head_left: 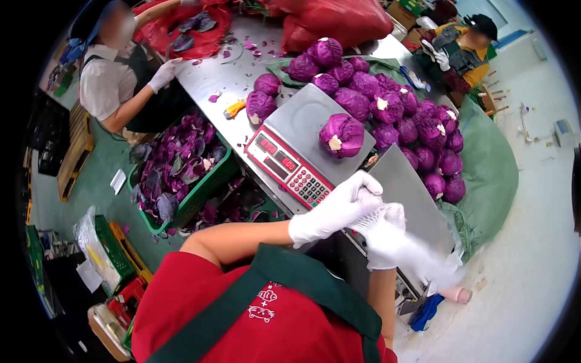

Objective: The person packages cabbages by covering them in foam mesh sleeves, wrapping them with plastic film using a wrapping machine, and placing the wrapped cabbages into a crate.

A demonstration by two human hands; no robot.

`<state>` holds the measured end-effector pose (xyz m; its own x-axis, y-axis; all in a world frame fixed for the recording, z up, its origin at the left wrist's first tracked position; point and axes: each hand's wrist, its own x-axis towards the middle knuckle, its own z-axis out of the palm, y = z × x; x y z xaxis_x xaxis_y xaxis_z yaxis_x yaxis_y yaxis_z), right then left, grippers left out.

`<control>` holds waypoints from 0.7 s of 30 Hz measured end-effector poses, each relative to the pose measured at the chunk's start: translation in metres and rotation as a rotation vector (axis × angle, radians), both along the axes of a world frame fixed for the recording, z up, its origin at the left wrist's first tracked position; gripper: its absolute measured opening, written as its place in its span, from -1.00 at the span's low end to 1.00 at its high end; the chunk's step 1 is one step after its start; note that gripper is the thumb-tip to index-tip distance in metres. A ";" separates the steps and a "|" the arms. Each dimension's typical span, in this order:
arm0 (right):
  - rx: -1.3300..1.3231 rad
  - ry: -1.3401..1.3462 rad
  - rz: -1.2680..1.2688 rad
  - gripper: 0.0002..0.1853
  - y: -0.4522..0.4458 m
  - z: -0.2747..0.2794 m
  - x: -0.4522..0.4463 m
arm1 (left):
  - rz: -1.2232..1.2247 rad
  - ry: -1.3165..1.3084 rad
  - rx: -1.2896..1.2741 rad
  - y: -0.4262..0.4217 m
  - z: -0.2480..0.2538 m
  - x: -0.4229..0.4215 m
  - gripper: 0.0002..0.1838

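Observation:
My left hand [333,209], in a white glove, has its fingers closed on a white mesh sleeve [368,222]. On the other side of it, my gloved right hand [386,239] is also closed on the mesh. A blurred white length trails off to the right below that hand. Just beyond my hands, one purple cabbage [342,135] rests on the grey pan of a red-framed digital scale [290,168], whose red digits are lit. A heap of purple cabbages [387,107] lies behind and to the right of the scale.
The steel table [209,78] carries an orange-handled tool [234,109] and red bags [336,24]. Below on the left stands a green crate [200,196] of purple leaves. A co-worker in a white shirt [109,88] is at far left; another person [463,51] is at far right.

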<state>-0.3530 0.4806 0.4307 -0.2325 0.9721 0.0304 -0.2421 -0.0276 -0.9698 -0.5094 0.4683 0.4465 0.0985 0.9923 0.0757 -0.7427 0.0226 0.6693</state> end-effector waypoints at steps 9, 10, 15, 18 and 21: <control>0.032 -0.711 0.297 -0.78 0.088 0.024 -0.019 | 0.180 0.549 -0.230 0.058 -0.067 -0.100 -0.82; 0.171 -0.904 0.347 -0.78 0.110 0.014 -0.023 | 0.309 0.533 -0.381 0.075 -0.061 -0.111 -0.82; 0.520 -1.372 -0.166 -0.62 0.222 -0.012 -0.088 | 0.966 1.466 -0.298 0.129 -0.099 -0.135 -0.77; 0.337 -1.551 0.230 -0.58 0.278 -0.101 -0.082 | 0.597 1.823 -0.274 0.129 -0.134 -0.131 -0.82; -0.375 -0.633 0.160 -0.56 0.239 -0.099 -0.092 | 0.614 1.870 -0.089 0.123 -0.153 -0.114 -0.75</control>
